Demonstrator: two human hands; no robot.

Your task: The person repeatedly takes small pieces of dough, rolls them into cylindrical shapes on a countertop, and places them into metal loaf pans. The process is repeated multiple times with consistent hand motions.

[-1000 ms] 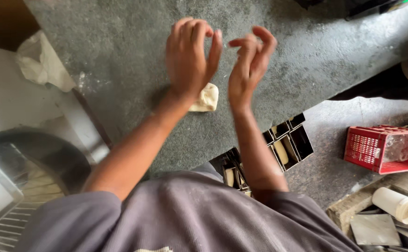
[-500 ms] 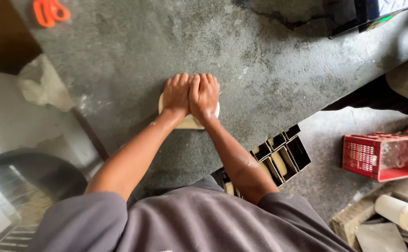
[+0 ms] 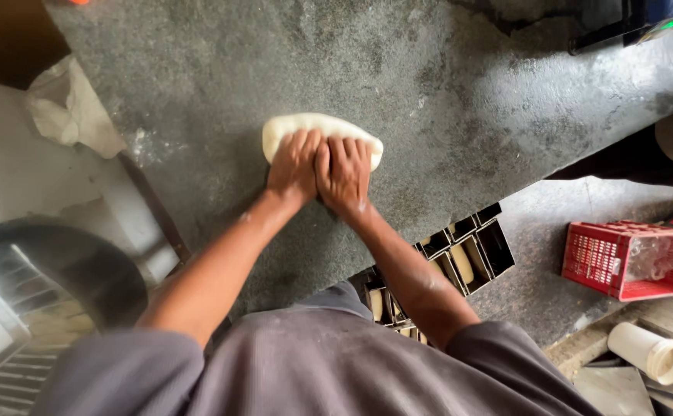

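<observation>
I'm looking at the dough (image 3: 317, 127), a pale oblong lying on the grey stone counter (image 3: 467, 100), near its middle and just beyond my fingertips. My left hand (image 3: 296, 163) and right hand (image 3: 344, 171) are pressing down on its near edge, side by side w/ thumbs touching; both are lying flat, fingers extended, palms down, gripping nothing, just bearing on the dough.

To do this well, I reckon I should be keeping even weight thru both palms, rolling out and back in one line so the piece is lengthening evenly w/o thin ends, and not letting it stick to the stone.

Outward: a crumpled pale cloth (image 3: 71, 112) is sitting at the counter's left edge. Below the counter, dark baking tins (image 3: 467, 258) are standing in a row, some w/ dough in them. A red plastic crate (image 3: 629, 258) is sitting on the floor to the right, a white tube (image 3: 648, 353) near it.

Vs half a sec ago: the dough is showing longer and wider beyond my fingers, hands sitting at its near side rather than covering it. The orange scissors at top left are nearly out of view now.
</observation>
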